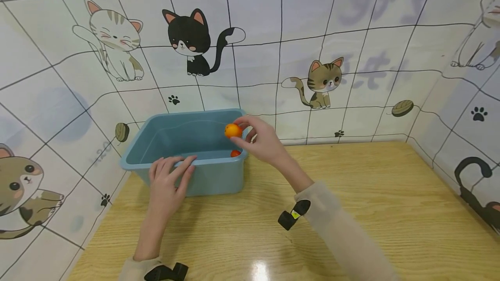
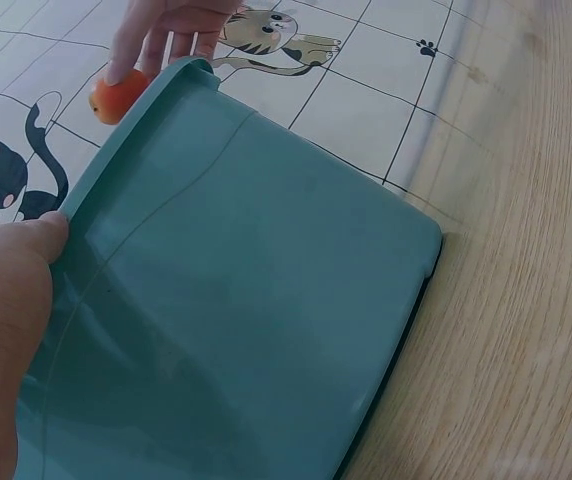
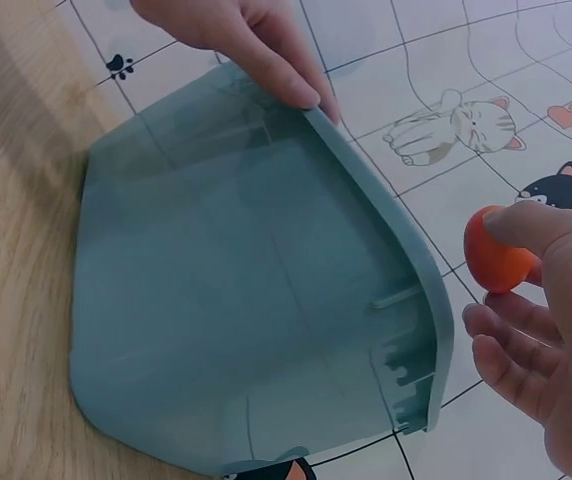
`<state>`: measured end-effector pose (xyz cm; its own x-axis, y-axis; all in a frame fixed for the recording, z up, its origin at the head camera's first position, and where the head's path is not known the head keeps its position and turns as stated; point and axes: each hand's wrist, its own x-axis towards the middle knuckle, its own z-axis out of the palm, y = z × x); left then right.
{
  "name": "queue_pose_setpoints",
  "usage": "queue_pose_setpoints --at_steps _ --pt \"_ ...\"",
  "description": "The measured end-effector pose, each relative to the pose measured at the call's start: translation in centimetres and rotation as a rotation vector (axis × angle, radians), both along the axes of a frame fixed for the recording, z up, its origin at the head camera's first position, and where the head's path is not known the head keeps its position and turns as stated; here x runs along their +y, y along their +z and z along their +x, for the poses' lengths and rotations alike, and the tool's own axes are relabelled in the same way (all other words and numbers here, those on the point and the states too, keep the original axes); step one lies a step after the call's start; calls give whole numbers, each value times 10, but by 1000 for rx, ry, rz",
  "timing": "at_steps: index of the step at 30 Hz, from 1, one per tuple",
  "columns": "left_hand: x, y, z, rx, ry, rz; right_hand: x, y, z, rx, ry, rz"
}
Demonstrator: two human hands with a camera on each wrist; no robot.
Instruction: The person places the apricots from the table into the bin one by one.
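Note:
My right hand pinches a small, round orange fruit between thumb and fingertips, just above the right end of a blue plastic bin. The fruit looks redder in the right wrist view, and its exact kind is unclear. Inside the bin, near the right wall, a red-orange round thing shows partly above the front rim. My left hand grips that front rim, its fingers over the top and its thumb on the outer side.
The bin stands on a wood-grain table, close to the wall at the back left. A white wall covering with grid lines and cartoon cats encloses the back and sides. Both wrists wear black straps with small devices.

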<state>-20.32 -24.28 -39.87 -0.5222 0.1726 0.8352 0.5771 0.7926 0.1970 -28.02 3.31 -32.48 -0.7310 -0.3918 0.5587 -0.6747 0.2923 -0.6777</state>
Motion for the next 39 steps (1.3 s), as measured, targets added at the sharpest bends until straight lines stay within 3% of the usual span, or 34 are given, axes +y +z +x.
queue_pose_setpoints --at_steps 11,31,39 --pt "5 1 -3 12 -14 -7 3 -3 3 3 -12 46" --pt "1 -3 -3 -37 -15 4 18 -4 7 15 -24 11" --pt "8 10 4 -101 2 -3 29 -1 14 25 -28 23"
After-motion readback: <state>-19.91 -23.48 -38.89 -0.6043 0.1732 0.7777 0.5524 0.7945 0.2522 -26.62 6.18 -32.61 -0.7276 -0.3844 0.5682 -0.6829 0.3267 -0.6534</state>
